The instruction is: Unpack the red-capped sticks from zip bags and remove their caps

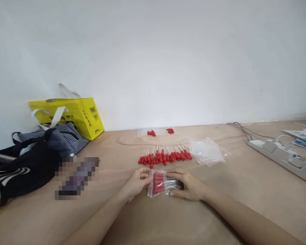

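A clear zip-lock bag (158,196) lies flat on the table in front of me, with several red-bulbed droppers (159,183) side by side inside, bulbs to the left. My left hand (140,183) pinches the bag's open-end edge, where the zip strip runs. Across the bag's right end, my right hand (187,185) grips it, thumb on the near side and fingers on the far side; the dropper tips are partly under that palm. Just beyond lies a row of loose droppers (165,157), red bulbs toward me and thin pale stems pointing away.
A stack of flat clear bags (207,152) lies right of the row. Filled bags (156,132) sit by the wall. A white power strip (283,160) with cables is at right, near papers (302,137). A yellow bag (84,117), striped bag (66,139) and black bag (22,173) stand left.
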Action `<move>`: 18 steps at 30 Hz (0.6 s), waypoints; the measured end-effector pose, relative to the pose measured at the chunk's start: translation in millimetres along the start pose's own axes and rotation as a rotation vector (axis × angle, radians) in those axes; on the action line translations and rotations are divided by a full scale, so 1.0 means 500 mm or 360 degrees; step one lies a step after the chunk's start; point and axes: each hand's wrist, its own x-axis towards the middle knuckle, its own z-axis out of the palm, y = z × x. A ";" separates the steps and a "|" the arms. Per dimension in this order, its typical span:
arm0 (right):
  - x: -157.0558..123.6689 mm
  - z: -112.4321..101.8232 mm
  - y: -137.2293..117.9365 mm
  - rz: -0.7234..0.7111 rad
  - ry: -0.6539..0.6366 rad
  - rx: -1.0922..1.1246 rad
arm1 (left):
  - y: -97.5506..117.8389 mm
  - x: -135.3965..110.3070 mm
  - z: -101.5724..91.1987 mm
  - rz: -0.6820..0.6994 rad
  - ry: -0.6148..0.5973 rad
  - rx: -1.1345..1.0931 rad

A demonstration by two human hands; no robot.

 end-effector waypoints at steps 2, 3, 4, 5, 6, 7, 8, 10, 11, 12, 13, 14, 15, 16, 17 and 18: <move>0.000 -0.001 0.001 -0.0016 -0.0002 0.0000 | 0.003 -0.003 0.000 -0.0115 -0.0057 0.0038; -0.001 -0.001 0.002 -0.0020 0.0000 0.0000 | 0.004 -0.004 -0.002 -0.0151 -0.0071 0.0053; -0.001 -0.001 0.003 -0.0022 0.0003 0.0000 | 0.005 -0.004 -0.004 -0.0170 -0.0074 0.0061; -0.002 0.000 0.003 -0.0017 0.0011 -0.0004 | 0.005 -0.003 -0.005 -0.0176 -0.0070 0.0063; -0.001 0.001 0.002 -0.0005 0.0029 -0.0015 | 0.005 -0.002 -0.006 -0.0176 -0.0066 0.0059; 0.000 0.003 0.000 0.0015 0.0061 -0.0034 | 0.005 0.000 -0.007 -0.0171 -0.0065 0.0053; 0.002 0.006 -0.003 0.0048 0.0109 -0.0063 | 0.004 0.001 -0.006 -0.0163 -0.0059 0.0047; 0.010 0.012 -0.015 0.0145 0.0234 -0.0136 | 0.001 0.005 -0.003 -0.0142 -0.0055 0.0031; 0.017 0.016 -0.024 0.0203 0.0290 -0.0163 | 0.000 0.007 -0.001 -0.0130 -0.0058 0.0022; 0.025 0.020 -0.032 0.0266 0.0332 -0.0177 | -0.001 0.008 0.001 -0.0117 -0.0068 0.0012; 0.035 0.023 -0.042 0.0335 0.0358 -0.0181 | -0.003 0.009 0.004 -0.0101 -0.0082 0.0003; 0.046 0.027 -0.051 0.0411 0.0368 -0.0175 | -0.003 0.010 0.006 -0.0084 -0.0100 -0.0002; 0.058 0.029 -0.059 0.0495 0.0362 -0.0167 | -0.004 0.011 0.009 -0.0065 -0.0115 -0.0003; 0.070 0.032 -0.067 0.0579 0.0343 -0.0162 | -0.005 0.012 0.012 -0.0045 -0.0125 -0.0002; 0.082 0.034 -0.073 0.0659 0.0317 -0.0166 | -0.005 0.012 0.014 -0.0022 -0.0138 -0.0002; 0.092 0.035 -0.079 0.0725 0.0290 -0.0182 | -0.006 0.013 0.017 0.0004 -0.0147 -0.0004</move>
